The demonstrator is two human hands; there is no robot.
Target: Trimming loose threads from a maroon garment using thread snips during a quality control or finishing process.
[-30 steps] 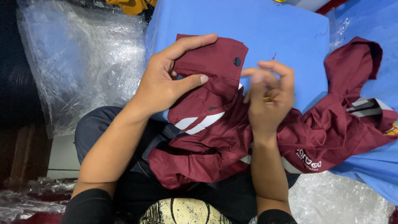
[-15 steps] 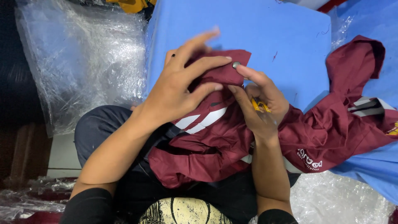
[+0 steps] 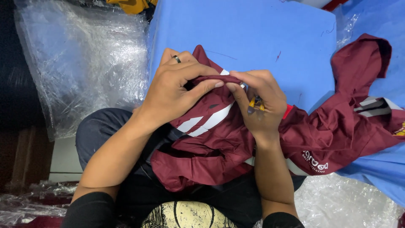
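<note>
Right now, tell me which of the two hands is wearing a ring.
The left hand: a dark band sits on one finger near its top edge. The right hand wears none and holds a small yellow-handled tool.

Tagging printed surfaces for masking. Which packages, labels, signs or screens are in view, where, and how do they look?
White printed logo: on the maroon garment, lower right, small curved lettering.
Clear plastic bag: crumpled, left of the blue table.
Clear plastic wrap: bottom right, below the garment.
Yellow and black print: on the person's black shirt, bottom centre.
Yellow patch: garment's far right edge, partly cut off.
No signs or screens.
</note>
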